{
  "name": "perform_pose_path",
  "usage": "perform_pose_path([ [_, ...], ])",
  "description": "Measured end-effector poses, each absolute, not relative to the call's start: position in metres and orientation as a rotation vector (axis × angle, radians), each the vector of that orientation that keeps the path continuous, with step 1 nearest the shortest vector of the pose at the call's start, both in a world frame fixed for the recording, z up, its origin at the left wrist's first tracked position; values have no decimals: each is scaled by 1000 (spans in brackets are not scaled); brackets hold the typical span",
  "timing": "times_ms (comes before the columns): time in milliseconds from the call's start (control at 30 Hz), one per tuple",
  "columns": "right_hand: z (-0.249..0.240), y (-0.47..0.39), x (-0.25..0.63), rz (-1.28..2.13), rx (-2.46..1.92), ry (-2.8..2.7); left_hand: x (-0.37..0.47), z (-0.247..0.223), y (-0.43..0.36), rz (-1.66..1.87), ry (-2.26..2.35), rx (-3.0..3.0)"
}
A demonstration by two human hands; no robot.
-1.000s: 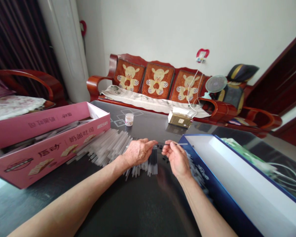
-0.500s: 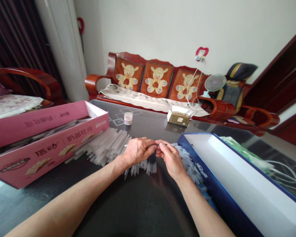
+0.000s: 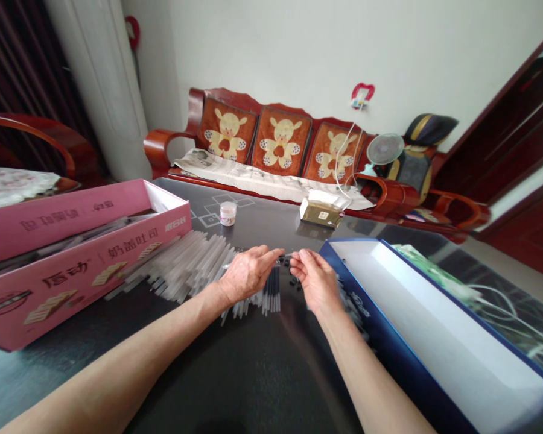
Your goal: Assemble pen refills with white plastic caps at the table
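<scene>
Over the dark table (image 3: 253, 374), my left hand (image 3: 248, 271) is closed, thumb and forefinger together near a small thin piece; what it holds is too small to name. My right hand (image 3: 314, 278) pinches the end of a thin, light piece just right of the left fingertips. Translucent white tubes (image 3: 185, 265) lie in a fanned pile left of my left hand. Below that hand, a row of thin dark-and-clear sticks (image 3: 271, 295) shows. Small dark pieces lie beside my right hand, partly hidden by it.
A pink box (image 3: 95, 259) with tubes inside stands left. A long blue box (image 3: 389, 319) with white inside stands right, beside a green bag (image 3: 434, 271) and white cables. Behind are a small jar (image 3: 227, 213), a tissue box (image 3: 321, 211) and a wooden sofa (image 3: 163, 144).
My hands have moved slightly apart, and a thin light piece now shows between them. The whole view has shifted a little, with the room's objects further left.
</scene>
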State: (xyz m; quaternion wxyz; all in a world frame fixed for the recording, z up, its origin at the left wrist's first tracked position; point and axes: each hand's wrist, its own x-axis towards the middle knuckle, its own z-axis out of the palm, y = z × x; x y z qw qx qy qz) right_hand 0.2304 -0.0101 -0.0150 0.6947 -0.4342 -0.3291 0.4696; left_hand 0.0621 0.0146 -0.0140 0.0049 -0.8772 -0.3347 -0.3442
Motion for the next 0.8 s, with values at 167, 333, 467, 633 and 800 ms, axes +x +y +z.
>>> perform_pose_path([
  [167, -15, -14, 233, 726, -1246, -1262, 61, -17, 16, -1067, -1016, -2763],
  [333, -15, -18, 247, 31, -1615, -1887, 59, -19, 20, -1019, -1119, -2723],
  [467, -17, -23, 247, -225, -1906, -2091, 59, -19, 20, -994, -1153, -2713],
  [633, -17, -26, 245, -294, -1971, -2192, 60, -22, 20, -1026, -1127, -2753],
  [800, -17, -24, 248, -281, -1959, -2230, 62, -24, 22, -1107, -1117, -2818],
])
